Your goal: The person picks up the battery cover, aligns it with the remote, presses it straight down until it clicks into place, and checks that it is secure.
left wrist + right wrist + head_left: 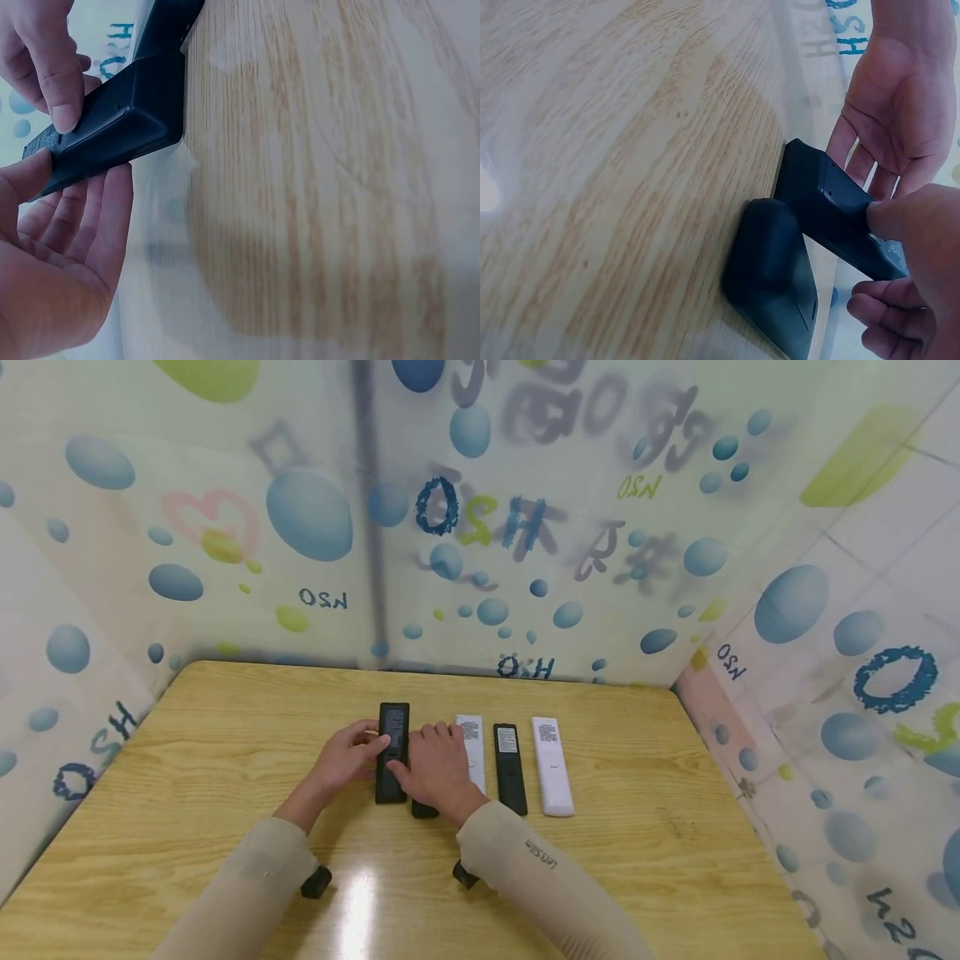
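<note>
A black remote control (393, 720) lies back side up with its near end against the table. My left hand (339, 764) grips it from the left, thumb on top and fingers under its edge, as the left wrist view shows. From the right, my right hand (444, 768) holds the same remote control, its thumb pressing on the back near the cover line (124, 109). Partly hidden beneath the right hand is a second black remote control (424, 811); in the right wrist view it (772, 255) touches or nearly touches the held one.
To the right lie a white remote control (472, 752), partly covered by the right hand, a black one with a white label (512, 781), and another white one (553, 772). All rest back side up on the wooden table (637, 860). Patterned walls (315, 627) border the table.
</note>
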A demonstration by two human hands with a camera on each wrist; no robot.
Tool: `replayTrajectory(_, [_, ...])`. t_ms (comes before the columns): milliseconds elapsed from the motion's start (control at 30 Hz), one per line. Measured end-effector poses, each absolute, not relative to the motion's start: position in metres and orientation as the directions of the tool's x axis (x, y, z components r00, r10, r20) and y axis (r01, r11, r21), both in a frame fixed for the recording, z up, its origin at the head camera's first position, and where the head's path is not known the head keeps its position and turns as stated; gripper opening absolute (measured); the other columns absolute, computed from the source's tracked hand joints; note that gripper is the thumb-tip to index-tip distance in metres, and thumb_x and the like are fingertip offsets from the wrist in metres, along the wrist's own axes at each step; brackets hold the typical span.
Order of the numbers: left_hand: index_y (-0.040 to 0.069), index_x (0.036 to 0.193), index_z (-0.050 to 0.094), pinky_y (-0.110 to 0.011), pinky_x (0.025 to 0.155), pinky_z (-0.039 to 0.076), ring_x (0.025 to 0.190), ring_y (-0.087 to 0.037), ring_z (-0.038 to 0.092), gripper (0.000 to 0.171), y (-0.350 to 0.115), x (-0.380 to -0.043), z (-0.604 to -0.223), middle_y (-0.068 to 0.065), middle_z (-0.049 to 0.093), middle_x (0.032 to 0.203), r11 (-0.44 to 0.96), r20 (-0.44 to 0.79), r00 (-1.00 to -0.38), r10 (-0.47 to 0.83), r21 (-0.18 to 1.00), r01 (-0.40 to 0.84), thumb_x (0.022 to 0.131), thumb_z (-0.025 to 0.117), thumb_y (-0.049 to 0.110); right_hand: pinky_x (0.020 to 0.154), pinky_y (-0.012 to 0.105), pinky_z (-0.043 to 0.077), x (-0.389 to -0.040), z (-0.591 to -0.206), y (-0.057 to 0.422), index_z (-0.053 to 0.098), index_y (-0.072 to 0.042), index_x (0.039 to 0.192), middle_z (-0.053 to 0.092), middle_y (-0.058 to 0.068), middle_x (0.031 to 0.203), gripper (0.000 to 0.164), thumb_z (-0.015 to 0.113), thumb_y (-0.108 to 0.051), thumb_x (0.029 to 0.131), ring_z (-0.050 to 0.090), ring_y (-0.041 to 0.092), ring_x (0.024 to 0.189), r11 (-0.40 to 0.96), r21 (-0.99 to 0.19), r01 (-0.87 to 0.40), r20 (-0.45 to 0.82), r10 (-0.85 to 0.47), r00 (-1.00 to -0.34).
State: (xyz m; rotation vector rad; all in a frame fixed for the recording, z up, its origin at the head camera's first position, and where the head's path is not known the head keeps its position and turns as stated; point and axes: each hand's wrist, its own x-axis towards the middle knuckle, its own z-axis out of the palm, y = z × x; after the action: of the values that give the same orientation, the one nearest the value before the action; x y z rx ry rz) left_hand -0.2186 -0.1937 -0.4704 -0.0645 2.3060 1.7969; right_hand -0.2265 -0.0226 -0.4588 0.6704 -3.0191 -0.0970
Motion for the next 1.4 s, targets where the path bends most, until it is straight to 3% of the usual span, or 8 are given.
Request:
replayTrajectory(700, [0.008, 0.143, 0.045, -0.044, 0.083, 0.058, 0.107, -0.031, 0.061, 0.049, -0.1875, -0.2173, -0.4712, -0.025, 0.053, 0.130, 0.313, -0.144, -0.987, 0.072, 0.943, -0.115, 0.101, 0.053, 0.032, 0.098, 0.041, 0.038, -0.2325, -0.4520, -0.0311, 0.063, -0.017, 0.125, 0.065, 0.000, 0.117, 0.062, 0.041, -0.066, 0.094, 0.054, 0.021, 0.109, 0.941, 0.047, -0.334, -0.030, -0.333, -0.942])
replayTrajectory(1400, [0.006, 0.141, 0.047, -0.041, 0.080, 0.059, 0.102, -0.027, 0.062, 0.046, -0.1897, -0.2161, -0.4715, -0.024, 0.054, 0.127, 0.309, -0.154, -0.987, 0.043, 0.942, -0.133, 0.101, 0.053, 0.030, 0.099, 0.040, 0.037, -0.2281, -0.4526, -0.0289, 0.057, -0.016, 0.132, 0.062, 0.001, 0.124, 0.067, 0.042, -0.068, 0.093, 0.052, 0.021, 0.113, 0.911, 0.093, -0.401, -0.060, -0.397, -0.916])
